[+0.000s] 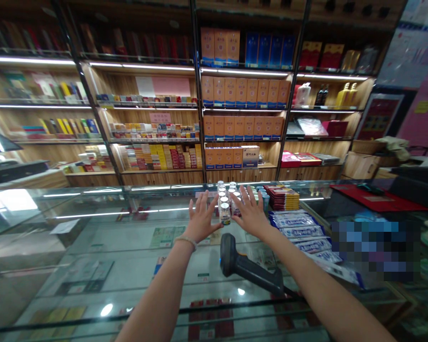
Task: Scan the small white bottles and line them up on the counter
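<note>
Two rows of small clear jars with pale lids stand on the glass counter (pixel 128 247), the front jar (pixel 225 216) nearest me. My left hand (pixel 201 219) is at the left side of the rows, fingers spread, its thumb close to the front jar's base. On the other side, my right hand (pixel 250 213) has its fingers spread over the right row and partly hides it. Whether either hand touches the jars I cannot tell. A black handheld barcode scanner (pixel 249 268) lies between my forearms.
Right of the jars are a stack of red and yellow packs (pixel 283 197) and several blue-and-white packets (pixel 303 232). A red mat (pixel 378 198) lies farther right. Behind the counter, shelves hold orange boxes (pixel 235 127) and small packs (pixel 164 156).
</note>
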A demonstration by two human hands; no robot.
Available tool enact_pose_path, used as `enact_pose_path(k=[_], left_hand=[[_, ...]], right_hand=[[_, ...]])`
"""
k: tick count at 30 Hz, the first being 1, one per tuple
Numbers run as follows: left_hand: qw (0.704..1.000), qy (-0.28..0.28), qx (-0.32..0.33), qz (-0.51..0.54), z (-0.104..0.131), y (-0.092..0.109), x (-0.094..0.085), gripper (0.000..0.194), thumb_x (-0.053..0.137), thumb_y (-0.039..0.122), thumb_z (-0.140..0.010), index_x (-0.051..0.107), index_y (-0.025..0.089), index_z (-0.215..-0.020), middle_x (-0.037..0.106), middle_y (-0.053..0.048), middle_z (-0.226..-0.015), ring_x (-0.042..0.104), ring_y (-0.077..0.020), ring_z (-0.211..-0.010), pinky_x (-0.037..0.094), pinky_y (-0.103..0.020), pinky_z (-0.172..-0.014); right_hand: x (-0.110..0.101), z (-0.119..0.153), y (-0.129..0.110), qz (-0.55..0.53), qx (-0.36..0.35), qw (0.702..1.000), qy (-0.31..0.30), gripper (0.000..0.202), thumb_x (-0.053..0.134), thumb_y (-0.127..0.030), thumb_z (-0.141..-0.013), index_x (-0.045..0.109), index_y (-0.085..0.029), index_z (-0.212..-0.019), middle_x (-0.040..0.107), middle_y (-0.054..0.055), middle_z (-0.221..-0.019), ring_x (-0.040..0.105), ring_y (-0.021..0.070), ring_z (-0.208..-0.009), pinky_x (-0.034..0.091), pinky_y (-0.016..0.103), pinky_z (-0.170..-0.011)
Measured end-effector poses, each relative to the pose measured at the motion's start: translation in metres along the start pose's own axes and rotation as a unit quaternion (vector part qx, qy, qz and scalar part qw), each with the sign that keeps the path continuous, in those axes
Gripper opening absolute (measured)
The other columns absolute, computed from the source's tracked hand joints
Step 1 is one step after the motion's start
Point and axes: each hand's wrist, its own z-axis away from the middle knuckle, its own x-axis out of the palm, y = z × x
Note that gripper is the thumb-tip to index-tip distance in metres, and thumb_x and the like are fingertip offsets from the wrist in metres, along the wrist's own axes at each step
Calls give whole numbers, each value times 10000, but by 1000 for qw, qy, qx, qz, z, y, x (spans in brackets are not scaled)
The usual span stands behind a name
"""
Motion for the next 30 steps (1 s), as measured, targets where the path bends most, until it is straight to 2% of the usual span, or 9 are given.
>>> enact_pose_path(k=[7, 10, 13, 18, 24, 30], left_hand=[[1000, 14, -9, 18, -3, -1, -3, 985, 773, 565, -741, 300, 318, -1568, 242, -169, -1649, 201, -381, -1524, 81, -624, -1210], [998, 39, -24, 49, -9, -3, -10, 877, 673, 626, -808, 335, 307, -1552, 313, -150, -1619, 244, -357, -1510, 109, -599, -1218], [994, 74, -49, 71, -14, -6, -18, 742, 572, 606, -888, 377, 279, -1525, 367, -148, -1582, 284, -324, -1495, 166, -563, -1220], [987, 133, -59, 64, -16, -6, -27, 635, 461, 539, -963, 387, 244, -1521, 293, -171, -1609, 266, -329, -1498, 243, -543, -1197], [983, 170, -58, 45, -17, 0, -31, 583, 405, 512, -991, 436, 223, -1496, 350, -166, -1558, 279, -313, -1481, 232, -509, -1207], [979, 181, -69, 67, -19, 9, -34, 562, 394, 503, -995, 481, 203, -1461, 411, -183, -1511, 360, -322, -1417, 306, -506, -1155]], right_hand=[[-1, -1, 4, 2, 12, 1000, -5, 910, 701, -510, -845, 222, -307, -1591, 167, 145, -1675, 87, 385, -1538, 55, 653, -1186], [-6, -4, 6, 1, 20, 1000, 3, 793, 623, -503, -901, 264, -304, -1579, 229, 130, -1661, 127, 348, -1535, 41, 634, -1196], [-13, -11, 10, -5, 39, 999, 33, 637, 520, -457, -966, 331, -301, -1553, 269, 121, -1648, 179, 316, -1525, 47, 613, -1200], [-25, -21, 12, -24, 46, 996, 71, 531, 426, -401, -1014, 352, -372, -1539, 314, 57, -1637, 174, 311, -1524, 45, 612, -1194], [-31, -27, 11, -21, 43, 997, 65, 525, 411, -423, -1024, 343, -377, -1542, 332, 55, -1627, 182, 306, -1518, 47, 608, -1192], [-44, -28, 14, -7, 31, 999, 39, 484, 390, -396, -1034, 403, -351, -1516, 370, 63, -1608, 256, 285, -1488, 65, 576, -1195]])
